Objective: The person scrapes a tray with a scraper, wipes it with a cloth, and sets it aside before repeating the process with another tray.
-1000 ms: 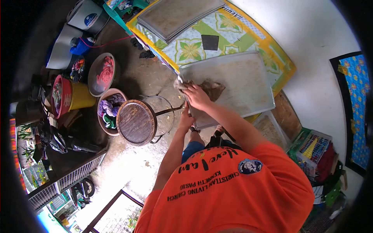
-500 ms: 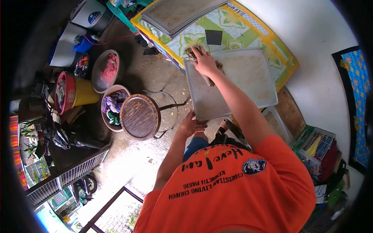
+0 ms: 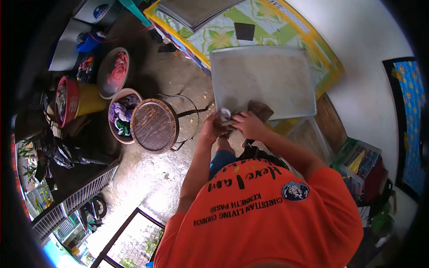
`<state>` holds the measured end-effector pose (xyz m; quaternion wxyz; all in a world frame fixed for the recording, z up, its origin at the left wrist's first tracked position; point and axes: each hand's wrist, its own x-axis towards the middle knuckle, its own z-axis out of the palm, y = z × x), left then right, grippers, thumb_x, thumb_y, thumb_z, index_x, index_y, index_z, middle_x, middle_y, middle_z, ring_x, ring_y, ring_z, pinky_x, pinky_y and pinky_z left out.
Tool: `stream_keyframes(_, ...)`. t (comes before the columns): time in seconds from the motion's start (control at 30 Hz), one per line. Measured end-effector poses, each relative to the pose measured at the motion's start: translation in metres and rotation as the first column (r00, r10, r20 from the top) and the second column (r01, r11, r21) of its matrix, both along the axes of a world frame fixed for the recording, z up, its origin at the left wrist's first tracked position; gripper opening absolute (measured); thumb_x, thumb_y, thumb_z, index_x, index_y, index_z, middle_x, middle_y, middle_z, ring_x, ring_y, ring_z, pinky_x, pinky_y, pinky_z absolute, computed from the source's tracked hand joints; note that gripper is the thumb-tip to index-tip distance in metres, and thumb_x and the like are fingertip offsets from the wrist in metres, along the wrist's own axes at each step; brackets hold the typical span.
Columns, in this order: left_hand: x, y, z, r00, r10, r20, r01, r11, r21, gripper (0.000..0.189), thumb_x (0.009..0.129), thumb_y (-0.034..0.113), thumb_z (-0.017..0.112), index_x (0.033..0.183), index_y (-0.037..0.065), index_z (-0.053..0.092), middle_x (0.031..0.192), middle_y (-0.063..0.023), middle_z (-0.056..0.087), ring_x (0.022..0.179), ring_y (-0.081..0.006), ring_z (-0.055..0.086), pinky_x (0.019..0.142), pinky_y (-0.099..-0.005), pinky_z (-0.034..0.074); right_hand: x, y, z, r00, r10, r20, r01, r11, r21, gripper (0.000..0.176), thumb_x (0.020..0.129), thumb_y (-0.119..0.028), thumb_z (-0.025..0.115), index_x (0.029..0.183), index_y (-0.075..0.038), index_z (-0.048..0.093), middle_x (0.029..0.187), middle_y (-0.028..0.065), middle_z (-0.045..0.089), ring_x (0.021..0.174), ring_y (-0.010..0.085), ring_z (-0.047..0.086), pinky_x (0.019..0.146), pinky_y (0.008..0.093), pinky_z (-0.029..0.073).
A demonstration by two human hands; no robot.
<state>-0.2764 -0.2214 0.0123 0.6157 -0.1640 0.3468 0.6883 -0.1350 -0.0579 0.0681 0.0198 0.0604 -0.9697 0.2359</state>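
A flat grey metal tray (image 3: 263, 76) lies tilted over the table's near edge, its surface smudged and dull. At its near left corner, my left hand (image 3: 211, 128) is closed on the rim. My right hand (image 3: 251, 126) grips a crumpled brown cloth (image 3: 260, 110) against the tray's near edge, right beside my left hand. Part of the cloth reaches between the two hands, and the fingertips there are partly hidden.
A patterned green-and-yellow cover (image 3: 221, 38) spreads over the table, with stacked trays (image 3: 192, 11) and a small dark square piece (image 3: 244, 31) on it. To the left stand a round wooden stool (image 3: 154, 126) and laundry basins (image 3: 103, 80). A crate (image 3: 364, 163) sits at right.
My right hand has drawn the cloth from the tray's far left part down to its near edge. My left hand has moved up slightly, and the hands are now close together.
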Motion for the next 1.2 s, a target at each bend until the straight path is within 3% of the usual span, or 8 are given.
stream_keyframes(0.23,-0.002,0.012,0.028,0.936,-0.197,-0.292,0.070,0.917,-0.393,0.053,0.092,0.011,0.049,0.138,0.003,0.025,0.104,-0.0217,0.059,0.077,-0.0353,0.066,0.062,-0.0414,0.058,0.146,0.156,-0.033,0.895,-0.443,-0.048,0.427,0.819,0.383,0.021,0.070,-0.010,0.054,0.089,-0.015,0.062,0.095,0.0043,0.060,0.089,0.0293,0.055,0.075,0.0403,0.044)
stream_keyframes(0.4,-0.005,0.012,0.032,0.838,-0.358,-0.412,0.151,0.877,-0.456,0.055,0.091,0.030,0.054,0.138,0.009,0.031,0.108,-0.0138,0.059,0.084,-0.0262,0.063,0.063,-0.0382,0.052,0.177,0.273,0.001,0.239,-0.954,-0.184,0.920,0.162,0.356,0.037,0.078,-0.010,0.053,0.115,-0.017,0.056,0.102,0.0126,0.061,0.095,0.0360,0.055,0.082,0.0473,0.043)
stream_keyframes(0.53,-0.017,0.024,0.037,0.789,-0.348,-0.507,0.085,0.879,-0.470,0.060,0.091,0.046,0.046,0.136,0.007,0.036,0.108,-0.0090,0.059,0.095,-0.0215,0.058,0.071,-0.0386,0.048,0.090,0.265,0.050,0.330,-0.905,-0.268,0.923,0.369,-0.107,0.050,0.078,-0.009,0.052,0.127,-0.021,0.049,0.104,0.0176,0.061,0.093,0.0386,0.055,0.083,0.0478,0.044)
stream_keyframes(0.67,-0.024,0.046,0.026,0.862,-0.166,-0.478,-0.015,0.936,-0.352,0.066,0.091,0.062,0.032,0.134,0.012,0.041,0.117,-0.0089,0.055,0.090,-0.0158,0.056,0.070,-0.0332,0.046,-0.004,0.171,0.061,0.559,-0.774,-0.299,0.785,0.610,-0.111,0.054,0.076,-0.005,0.052,0.127,-0.021,0.049,0.096,0.0169,0.061,0.089,0.0367,0.056,0.079,0.0463,0.046)
stream_keyframes(0.83,-0.024,0.063,-0.023,0.813,0.003,-0.582,-0.177,0.954,-0.243,0.090,0.088,0.069,0.024,0.137,-0.006,0.032,0.128,-0.0197,0.050,0.120,-0.0270,0.045,0.101,-0.0346,0.033,-0.065,0.026,0.013,0.940,-0.341,0.016,0.340,0.939,0.059,0.041,0.074,-0.012,0.057,0.115,-0.013,0.058,0.112,0.0076,0.059,0.095,0.0275,0.055,0.077,0.0420,0.045)
stream_keyframes(0.87,-0.009,0.073,0.023,0.675,-0.190,-0.713,-0.270,0.836,-0.478,0.088,0.089,0.068,0.027,0.132,-0.008,0.039,0.130,-0.0205,0.048,0.122,-0.0262,0.044,0.100,-0.0358,0.034,-0.069,0.015,-0.014,0.914,-0.257,-0.314,0.310,0.942,0.131,0.040,0.075,-0.017,0.058,0.115,-0.015,0.059,0.120,0.0026,0.054,0.106,0.0237,0.049,0.083,0.0400,0.041)
stream_keyframes(1.13,-0.003,0.062,-0.013,0.182,-0.607,-0.774,-0.436,0.655,-0.617,0.052,0.088,0.048,0.050,0.090,-0.003,0.062,0.078,-0.0293,0.060,0.080,-0.0488,0.057,0.068,-0.0493,0.046,-0.175,0.047,-0.023,0.847,-0.514,-0.132,0.530,0.832,0.162,0.036,0.084,-0.018,0.047,0.118,-0.025,0.058,0.133,-0.0035,0.045,0.112,0.0218,0.043,0.086,0.0412,0.036)
stream_keyframes(1.2,-0.001,0.065,-0.007,0.232,-0.599,-0.766,-0.439,0.638,-0.632,0.048,0.087,0.044,0.052,0.088,-0.003,0.063,0.079,-0.0276,0.061,0.078,-0.0467,0.058,0.068,-0.0490,0.045,-0.194,0.069,-0.027,0.825,-0.553,-0.118,0.565,0.796,0.218,0.039,0.083,-0.018,0.049,0.119,-0.027,0.057,0.128,-0.0037,0.047,0.109,0.0221,0.044,0.086,0.0419,0.036)
